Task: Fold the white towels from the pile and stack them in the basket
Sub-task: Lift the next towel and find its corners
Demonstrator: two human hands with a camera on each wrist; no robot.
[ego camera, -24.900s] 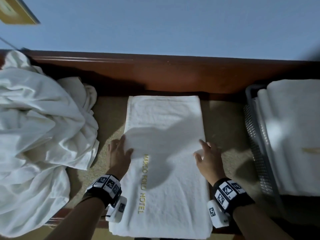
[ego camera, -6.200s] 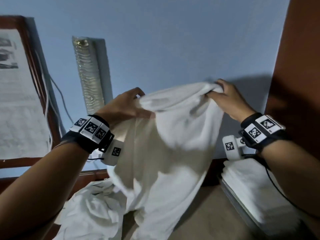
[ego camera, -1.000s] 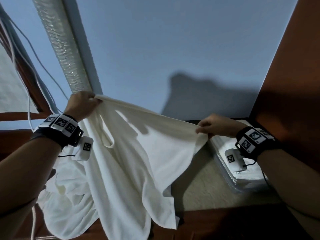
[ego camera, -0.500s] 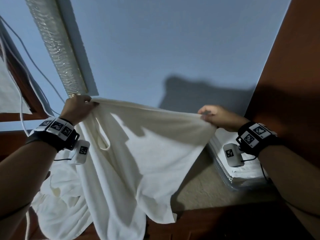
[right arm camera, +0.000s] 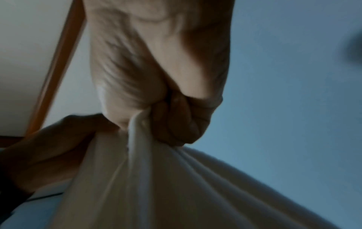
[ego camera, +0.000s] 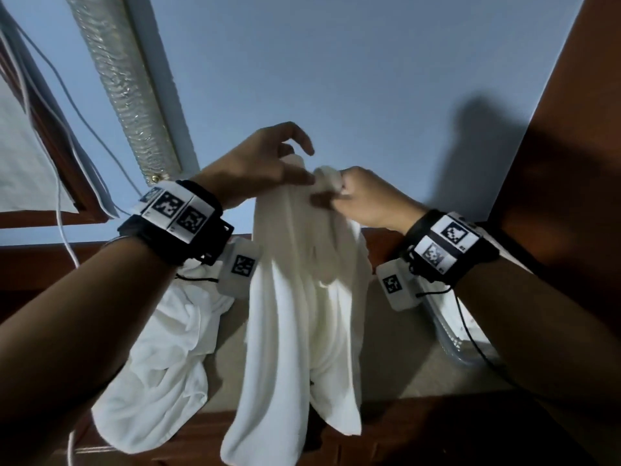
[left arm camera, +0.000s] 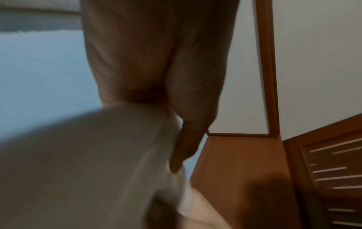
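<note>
A white towel (ego camera: 302, 297) hangs in loose folds above the table, its top edge bunched between both hands. My left hand (ego camera: 304, 166) has its thumb against the top of the cloth and its fingers curved over it. My right hand (ego camera: 331, 193) grips the gathered corners in a closed fist right beside it. In the left wrist view the thumb of my left hand (left arm camera: 188, 139) lies along the towel (left arm camera: 78, 170). In the right wrist view my right hand (right arm camera: 166, 111) clenches the cloth (right arm camera: 156, 186). The pile of white towels (ego camera: 168, 331) lies at the left. The basket (ego camera: 452, 348) sits at the right.
Folded towels (ego camera: 447, 307) lie in the basket behind my right wrist. A wooden panel (ego camera: 554, 163) rises at the right, and a blue wall (ego camera: 336, 79) stands behind. White cables (ego camera: 67, 129) hang at the left. Beige tabletop (ego camera: 403, 348) shows between towel and basket.
The hands were apart, stretching the towel's top edge wide. They have come together, so the towel now hangs doubled and narrow from one bunched point.
</note>
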